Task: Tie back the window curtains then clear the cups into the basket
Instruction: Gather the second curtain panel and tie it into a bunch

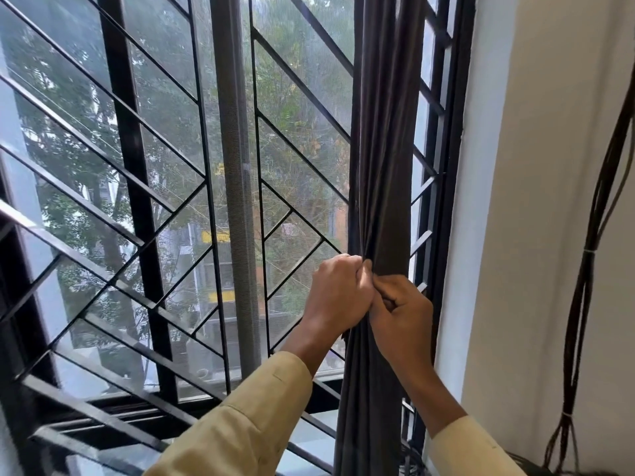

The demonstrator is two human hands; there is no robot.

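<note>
A dark grey curtain (385, 132) hangs gathered into a narrow bunch at the right side of the window. My left hand (338, 292) grips the bunch from its left side, fingers closed around the folds. My right hand (402, 314) pinches the fabric just beside it, thumb and fingers closed on the cloth. The two hands touch each other at the bunch's middle height. Below them the curtain falls straight down past the sill. No tie-back, cups or basket are in view.
A black metal window grille (137, 207) with diagonal bars and a mesh screen fills the left and centre. A white wall (536, 201) stands to the right. Dark bundled cables (591, 269) hang down along that wall.
</note>
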